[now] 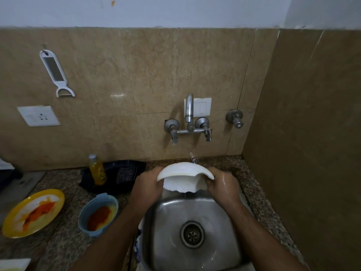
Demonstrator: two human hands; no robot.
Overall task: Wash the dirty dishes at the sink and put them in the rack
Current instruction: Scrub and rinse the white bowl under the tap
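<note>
A white bowl-like dish (183,174) is held tilted over the far edge of the steel sink (168,222). My left hand (147,185) grips its left rim and my right hand (221,183) grips its right rim. Water from the tap (189,108) splashes on the dish's far edge and runs off below it. On the counter to the left lie a yellow plate (13,225) and a blue bowl (111,200), both smeared with orange-red sauce.
A black tray (117,165) behind the blue bowl holds a yellow soap bottle (97,171) and a dark scrub pad (126,174). A white item (13,264) shows at the bottom left corner. A tiled side wall (304,153) stands close on the right.
</note>
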